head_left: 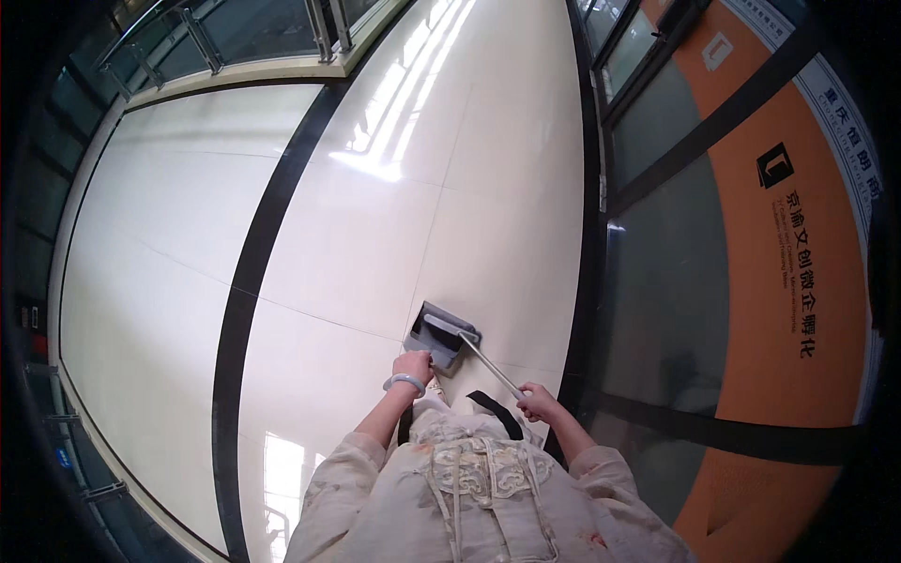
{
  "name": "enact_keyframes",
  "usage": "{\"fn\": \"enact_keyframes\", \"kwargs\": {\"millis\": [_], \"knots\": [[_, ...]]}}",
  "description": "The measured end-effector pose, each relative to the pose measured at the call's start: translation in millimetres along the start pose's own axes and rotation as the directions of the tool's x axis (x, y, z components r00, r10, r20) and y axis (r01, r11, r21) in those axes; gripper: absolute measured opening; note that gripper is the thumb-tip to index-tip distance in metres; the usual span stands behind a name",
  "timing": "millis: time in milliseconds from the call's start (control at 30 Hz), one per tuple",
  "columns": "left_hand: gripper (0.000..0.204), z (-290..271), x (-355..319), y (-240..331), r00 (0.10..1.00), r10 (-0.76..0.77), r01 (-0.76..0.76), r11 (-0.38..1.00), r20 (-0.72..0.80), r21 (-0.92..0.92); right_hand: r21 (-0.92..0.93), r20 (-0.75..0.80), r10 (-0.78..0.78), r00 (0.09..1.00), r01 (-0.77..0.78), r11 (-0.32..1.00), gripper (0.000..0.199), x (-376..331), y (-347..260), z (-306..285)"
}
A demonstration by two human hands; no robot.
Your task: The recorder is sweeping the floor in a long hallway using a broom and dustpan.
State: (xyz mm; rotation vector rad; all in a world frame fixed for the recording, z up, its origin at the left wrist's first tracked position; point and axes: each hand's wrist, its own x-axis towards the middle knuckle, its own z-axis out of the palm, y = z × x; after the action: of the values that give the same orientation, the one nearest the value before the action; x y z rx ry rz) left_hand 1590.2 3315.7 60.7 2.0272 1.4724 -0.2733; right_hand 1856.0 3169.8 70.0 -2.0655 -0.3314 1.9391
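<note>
A grey dustpan (424,355) with a dark inside is just ahead of my feet, over the pale tiled floor. My left hand (414,367), with a pale bangle at the wrist, is closed at the dustpan's near side; the handle itself is hidden under the fist. My right hand (538,403) grips the thin, light pole of a broom (495,367). The pole slants forward and left from that hand. Its grey head lies across the dustpan, partly covering the dark opening, and I cannot tell whether the two touch.
Glossy cream floor tiles (375,253) stretch ahead, crossed by a black stripe (246,281) on the left. A glass wall (666,272) with orange panels runs along the right. At the far left stands a metal and glass railing (202,42) on a low ledge.
</note>
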Motion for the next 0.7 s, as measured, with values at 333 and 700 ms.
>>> {"fn": "enact_keyframes", "kwargs": {"millis": [333, 700], "knots": [[0.019, -16.0, 27.3, 3.0, 0.998, 0.024, -0.02, 0.998, 0.061, -0.063, 0.153, -0.245, -0.136, 0.96, 0.176, 0.972, 0.033, 46.1, -54.8, -22.9], [0.02, -34.5, 42.0, 13.7, 0.987, -0.122, 0.122, 0.993, 0.102, 0.0, -0.206, 0.004, -0.073, 0.997, 0.072, 0.976, 0.034, 59.3, -81.9, -17.9]]}}
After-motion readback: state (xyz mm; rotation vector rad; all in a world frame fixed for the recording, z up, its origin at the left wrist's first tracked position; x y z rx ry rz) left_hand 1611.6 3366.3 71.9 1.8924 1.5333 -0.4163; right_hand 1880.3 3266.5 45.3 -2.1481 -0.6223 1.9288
